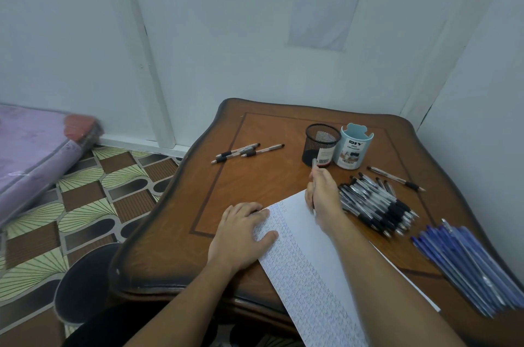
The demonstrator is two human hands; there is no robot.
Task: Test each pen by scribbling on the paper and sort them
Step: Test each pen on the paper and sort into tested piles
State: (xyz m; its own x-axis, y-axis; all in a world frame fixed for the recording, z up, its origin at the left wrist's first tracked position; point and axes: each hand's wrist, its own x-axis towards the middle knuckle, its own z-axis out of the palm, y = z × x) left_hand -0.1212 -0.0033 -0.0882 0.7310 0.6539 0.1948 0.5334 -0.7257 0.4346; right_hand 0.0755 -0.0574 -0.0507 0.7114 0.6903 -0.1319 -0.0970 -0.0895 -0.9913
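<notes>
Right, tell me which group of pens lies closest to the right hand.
The heap of clear pens with black grips, right beside the right hand. The blue pens lie farther right; the three loose pens lie away to the far left.

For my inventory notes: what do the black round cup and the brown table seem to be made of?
The black round cup looks like matt metal wire mesh: light passes through its fine grid. The brown table with wavy edges looks like glossy varnished wood, perhaps veneer: grain, dark inlaid line, reflections.
</notes>
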